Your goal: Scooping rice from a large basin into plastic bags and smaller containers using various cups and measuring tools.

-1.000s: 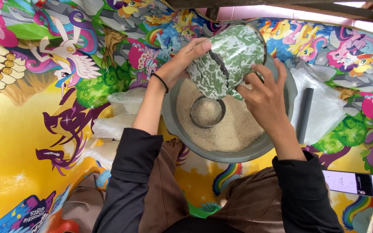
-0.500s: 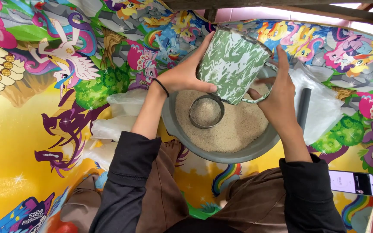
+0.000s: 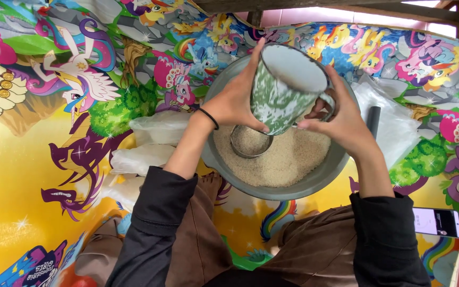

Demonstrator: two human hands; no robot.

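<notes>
Both hands clasp a green-and-white marbled enamel mug [image 3: 285, 93], held in the air right above a wide grey metal basin [image 3: 320, 178] of pale rice grains [image 3: 288, 159]. Left hand [image 3: 235, 101] wraps the mug's left wall, fingers curled around it, fingertips pressed against the lower body. Right hand [image 3: 341, 119] is on the handle side, fingers hooked around or through the handle, thumb laid along the lower edge; exact finger placement at the handle is partly hidden. Neither hand is spread, both closed on the mug.

Mug's long axis is tilted, mouth pointing up and away from the person, white inside showing, no contents seen in it. Base points down toward the rice. Both hands about equally near, mug sits between them.

In the rice below the mug, a small round metal tin [image 3: 251, 142] stands half buried, filled with rice. Basin rests on a bright cartoon-print mat [image 3: 54, 159]. Clear plastic bags [image 3: 155, 127] lie left of the basin, more clear plastic [image 3: 394, 117] to its right with a dark tube [image 3: 373, 119] on it. A smartphone [image 3: 436, 222] lies at far right near the knee
</notes>
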